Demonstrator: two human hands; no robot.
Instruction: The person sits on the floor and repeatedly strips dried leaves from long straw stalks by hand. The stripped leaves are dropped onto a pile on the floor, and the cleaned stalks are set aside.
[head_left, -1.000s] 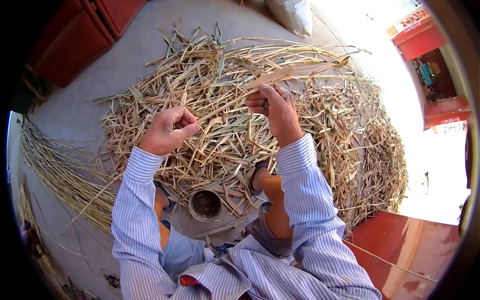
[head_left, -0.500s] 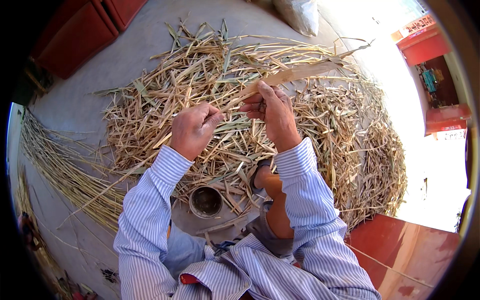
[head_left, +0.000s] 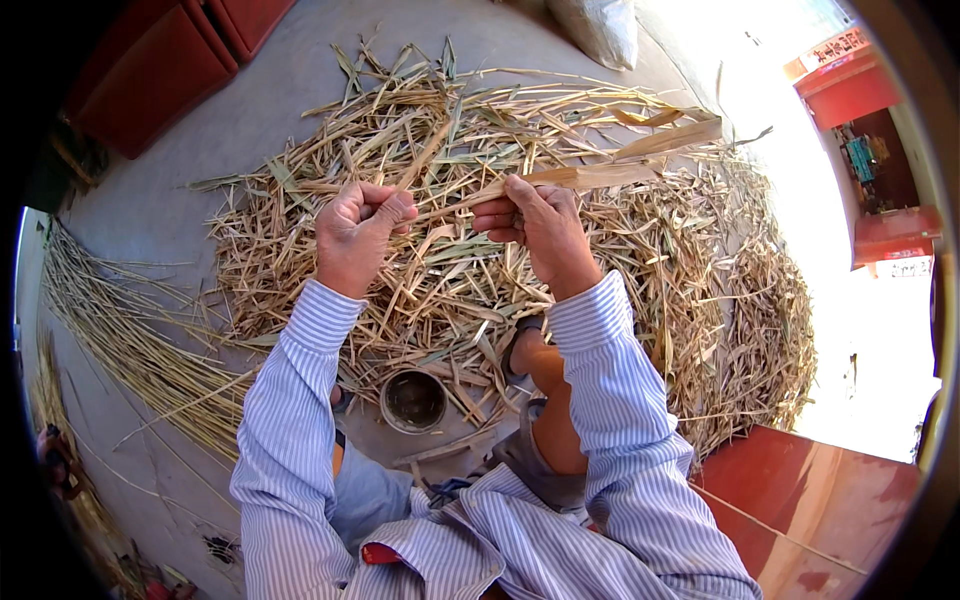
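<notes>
My left hand (head_left: 355, 238) is closed, with thumb and fingers pinching the end of a dry reed stalk (head_left: 455, 207). A loose strip of dry leaf (head_left: 425, 155) juts up from that same hand. To the right, my right hand (head_left: 545, 232) is closed round the stalk farther along, thumb on top. Beyond its fingers a broad tan leaf (head_left: 605, 176) runs out to the right. Both hands are above a wide heap of dry stripped leaves (head_left: 440, 290) on the floor. My fingers hide parts of the stalk.
A round pot (head_left: 412, 401) stands between my feet, near the heap's front edge. Long thin stalks (head_left: 150, 340) lie in a bundle at the left. A red panel (head_left: 800, 500) is at lower right, red furniture (head_left: 150, 75) at upper left, and a pale sack (head_left: 597, 30) at the back.
My left hand has moved left, away from the right hand, and a leaf strip now sticks up from it. The right hand has barely moved; the leaf beyond it has shifted.
</notes>
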